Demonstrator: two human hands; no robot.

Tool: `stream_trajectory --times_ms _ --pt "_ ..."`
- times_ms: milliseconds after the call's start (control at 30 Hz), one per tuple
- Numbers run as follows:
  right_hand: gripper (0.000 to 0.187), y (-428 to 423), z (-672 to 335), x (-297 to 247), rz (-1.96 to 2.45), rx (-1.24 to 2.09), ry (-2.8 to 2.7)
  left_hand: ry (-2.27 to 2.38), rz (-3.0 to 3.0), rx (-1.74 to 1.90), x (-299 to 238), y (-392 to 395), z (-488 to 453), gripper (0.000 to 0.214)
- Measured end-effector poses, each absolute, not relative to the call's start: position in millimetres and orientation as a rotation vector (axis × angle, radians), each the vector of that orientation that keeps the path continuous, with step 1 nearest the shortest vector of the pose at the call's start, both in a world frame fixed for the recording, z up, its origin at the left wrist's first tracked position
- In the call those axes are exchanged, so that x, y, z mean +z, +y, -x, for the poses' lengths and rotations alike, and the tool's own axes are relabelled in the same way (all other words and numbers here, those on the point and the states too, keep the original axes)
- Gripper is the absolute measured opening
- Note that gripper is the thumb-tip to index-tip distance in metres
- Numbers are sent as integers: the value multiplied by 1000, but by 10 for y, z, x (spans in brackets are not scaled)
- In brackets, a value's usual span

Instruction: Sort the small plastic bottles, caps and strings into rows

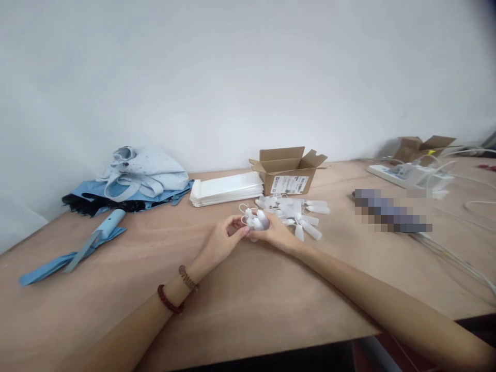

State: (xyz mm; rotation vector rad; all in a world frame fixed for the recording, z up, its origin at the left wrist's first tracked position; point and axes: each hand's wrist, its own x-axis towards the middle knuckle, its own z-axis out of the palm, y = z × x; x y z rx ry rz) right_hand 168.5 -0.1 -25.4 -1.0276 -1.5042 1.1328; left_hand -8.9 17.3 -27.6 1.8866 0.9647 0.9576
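Observation:
Between my two hands, just above the table, is a cluster of small white plastic bottles (257,221) with pointed caps and thin white loops. My left hand (228,236) grips the cluster from the left, its thumb pressed against the near side. From the right, my right hand (278,235) has its fingers closed around the same cluster. Right behind and beside my right hand lies a loose pile of similar translucent bottles (308,227). The far sides of both hands' fingers are partly hidden.
Behind the pile stands an open cardboard box (289,178), with a stack of white envelopes (228,188) to its left. A blue umbrella (110,225) and a light cloth bag (151,173) lie left. Right are a blurred-out object (391,212), a power strip (406,176) and cables.

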Motion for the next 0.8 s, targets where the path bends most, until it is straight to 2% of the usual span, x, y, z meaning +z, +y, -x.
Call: stream_trajectory --times_ms 233,467,667,800 --pt "54 -33 -1672 -245 1000 1141 -1606 847 -1755 848 -316 195 95 44" --pt "69 3 -1691 -313 1104 989 -1742 910 -1967 861 -304 176 123 41" --pt "66 16 -1707 -346 1047 1001 -1752 972 -2247 889 -196 113 130 17" --pt "49 17 -1689 -343 1001 1049 -1694 1009 -2415 907 -191 91 123 9"
